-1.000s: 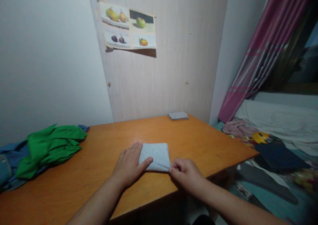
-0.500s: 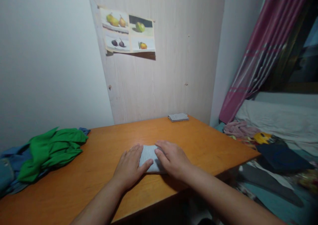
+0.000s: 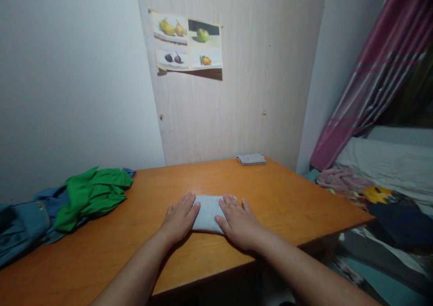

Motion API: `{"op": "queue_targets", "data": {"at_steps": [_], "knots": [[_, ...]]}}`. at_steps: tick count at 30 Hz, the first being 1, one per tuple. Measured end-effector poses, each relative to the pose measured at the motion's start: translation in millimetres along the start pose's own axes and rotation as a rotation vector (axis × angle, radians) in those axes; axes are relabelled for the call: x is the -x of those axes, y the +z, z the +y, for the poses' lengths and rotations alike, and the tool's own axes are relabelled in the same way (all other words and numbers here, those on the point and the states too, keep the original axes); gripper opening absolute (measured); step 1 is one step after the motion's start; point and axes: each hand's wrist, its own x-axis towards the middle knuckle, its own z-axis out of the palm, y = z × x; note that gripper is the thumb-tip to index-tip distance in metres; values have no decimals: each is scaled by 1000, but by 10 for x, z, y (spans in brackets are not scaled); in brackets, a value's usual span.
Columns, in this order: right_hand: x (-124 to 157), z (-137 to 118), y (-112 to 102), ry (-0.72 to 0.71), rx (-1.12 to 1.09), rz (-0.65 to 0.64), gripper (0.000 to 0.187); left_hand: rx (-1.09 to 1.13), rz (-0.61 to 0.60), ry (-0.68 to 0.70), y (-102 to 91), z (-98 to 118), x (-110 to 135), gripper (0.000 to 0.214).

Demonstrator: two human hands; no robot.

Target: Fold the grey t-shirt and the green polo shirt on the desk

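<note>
A light grey folded cloth point(image 3: 208, 213) lies flat on the orange-brown wooden table point(image 3: 189, 256), near its front edge. Over the cloth's left edge rests my left hand point(image 3: 180, 217), its fingers stretched out and pointing away from me. My right hand point(image 3: 238, 220) lies on the cloth's right side with fingers spread. Both palms face down, and neither hand grips anything. The cloth's outer edges are partly hidden under the hands.
Crumpled green cloth point(image 3: 94, 191) and blue denim clothes point(image 3: 23, 234) are heaped at the table's left. A folded checked cloth point(image 3: 251, 159) sits at the back edge. Right of the table, a bed holds a dark blue item point(image 3: 399, 222) and other fabrics. A fruit poster point(image 3: 187, 40) hangs on the wall.
My right hand has turned and spread its fingers, uncovering more of the grey cloth. My left thumb has drawn in towards its fingers. The view has shifted slightly left.
</note>
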Motion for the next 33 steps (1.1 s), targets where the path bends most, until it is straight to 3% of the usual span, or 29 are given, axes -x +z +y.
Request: {"op": "queue_targets", "data": {"at_steps": [4, 8, 11, 16, 24, 29, 33], "knots": [[-9, -14, -12, 10, -2, -24, 73, -74, 48, -35, -146, 65, -54, 64], [-10, -15, -6, 6, -3, -16, 74, -165, 111, 200, -233, 302, -45, 60], [-6, -11, 3, 2, 3, -4, 73, -216, 31, 341, -146, 428, -17, 61], [-4, 21, 46, -20, 23, 29, 73, -244, -12, 324, 29, 444, 29, 62], [1, 30, 81, -33, 20, 70, 72, -176, -42, 309, 20, 434, 40, 62], [-5, 45, 85, -24, 12, 53, 72, 129, -57, 296, 5, 353, -42, 61], [-20, 53, 27, -27, 9, 37, 71, 644, 134, 134, -118, 170, -56, 53]]}}
